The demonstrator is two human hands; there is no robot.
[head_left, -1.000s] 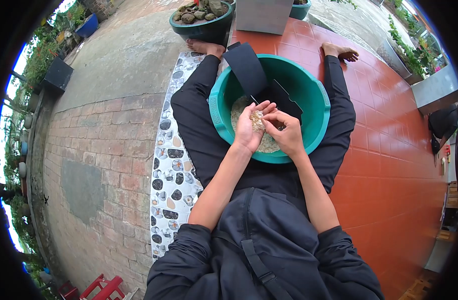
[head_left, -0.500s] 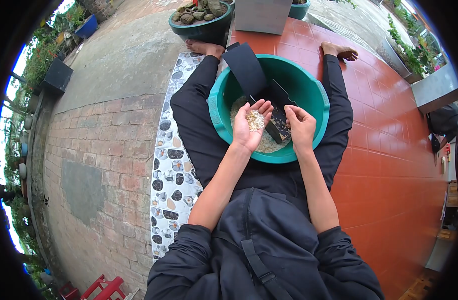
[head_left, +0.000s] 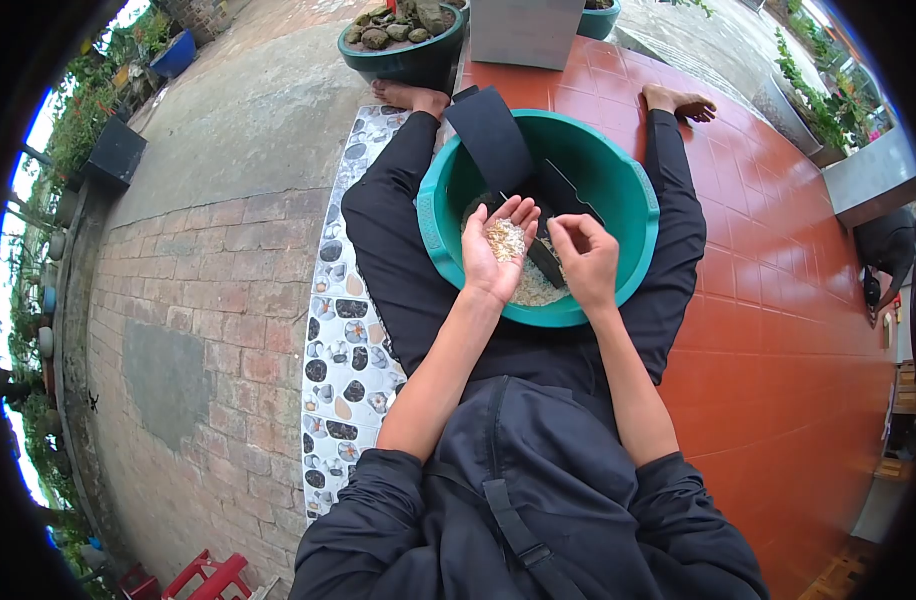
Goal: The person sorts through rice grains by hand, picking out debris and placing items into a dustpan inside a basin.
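Observation:
My left hand (head_left: pixel 486 268) lies palm up and cupped over the basin, holding a small heap of pale and yellowish grains (head_left: pixel 505 241) that look like rice with husks. Just right of it, my right hand (head_left: pixel 591 266) has thumb and forefinger pinched together; anything between them is too small to make out. Beneath both hands sits a green plastic basin (head_left: pixel 641 245) between my legs, with more pale grains (head_left: pixel 538 292) in its bottom. A black curved sheet (head_left: pixel 490 135) rises over the basin's far left rim, joined to or touching a dark tray-like piece (head_left: pixel 558 190) inside, partly hidden by my hands.
Red floor tiles (head_left: pixel 768 400) lie to the right and a brick pavement (head_left: pixel 178 290) to the left. A planter with stones (head_left: pixel 403 60) and a grey block (head_left: pixel 523 30) stand ahead. A dark animal (head_left: pixel 888 250) is at the far right, a red stool (head_left: pixel 213 575) at lower left.
My right hand has shifted left and slightly up, closer to my left palm, its fingers still pinched. The left hand stays nearly in place. At far right the dark animal's shape has changed.

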